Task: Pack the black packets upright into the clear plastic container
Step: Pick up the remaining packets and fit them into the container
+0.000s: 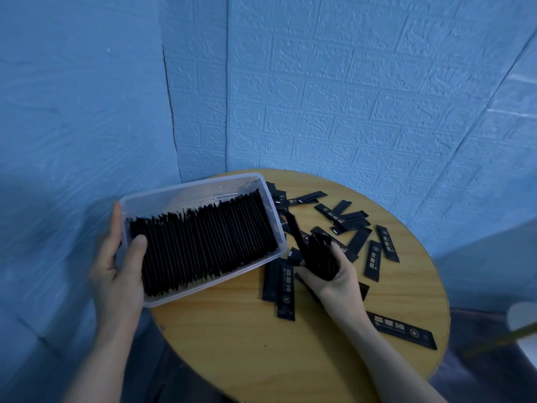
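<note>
A clear plastic container is tilted towards me at the left edge of the round wooden table. A dense row of black packets stands on edge inside it. My left hand grips the container's near left corner, thumb over the rim and on the packets. My right hand holds a small bunch of black packets just right of the container. Several loose black packets lie scattered flat on the table to the right.
Blue textured walls close in behind and to the left of the table. One long packet lies near the table's right front edge. A white object shows at the far right edge.
</note>
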Motion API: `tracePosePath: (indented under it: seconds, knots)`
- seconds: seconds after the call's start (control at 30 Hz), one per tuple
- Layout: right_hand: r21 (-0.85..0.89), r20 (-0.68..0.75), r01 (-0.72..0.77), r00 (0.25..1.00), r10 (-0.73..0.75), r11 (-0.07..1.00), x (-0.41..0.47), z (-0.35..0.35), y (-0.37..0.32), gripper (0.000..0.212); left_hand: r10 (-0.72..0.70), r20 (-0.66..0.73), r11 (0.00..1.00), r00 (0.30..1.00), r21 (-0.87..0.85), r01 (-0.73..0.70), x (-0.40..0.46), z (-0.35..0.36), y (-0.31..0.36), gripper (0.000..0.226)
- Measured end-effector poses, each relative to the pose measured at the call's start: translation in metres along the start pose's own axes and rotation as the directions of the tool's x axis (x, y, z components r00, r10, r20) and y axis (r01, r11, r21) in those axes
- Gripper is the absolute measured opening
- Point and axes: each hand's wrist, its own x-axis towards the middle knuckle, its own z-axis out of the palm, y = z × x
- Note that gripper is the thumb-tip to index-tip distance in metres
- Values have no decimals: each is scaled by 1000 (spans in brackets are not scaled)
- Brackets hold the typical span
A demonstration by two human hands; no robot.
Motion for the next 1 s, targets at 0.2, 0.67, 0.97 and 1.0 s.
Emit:
tracePosePath:
  seconds: [0.2, 0.67, 0.97, 1.0]
  knots:
    - [26, -41, -28, 999, 29, 999, 2, 0, 0, 29, 10, -24, 1000, 1000, 19, -9, -1, 1, 1, 57]
    - [284, 331, -129, 943, 29, 950, -9, 77, -90, 22, 75, -153, 997, 985, 6, -75, -65, 13, 45, 54]
    - [-42, 301, 60, 953, -45, 997, -33, 105, -79, 28, 106, -39, 994, 994, 32, -105, -75, 12, 53, 46]
    - [-105, 293, 90, 954, -56, 990, -35, 106, -77, 31, 111, -23, 993, 994, 46, -110, -75, 12, 52, 46]
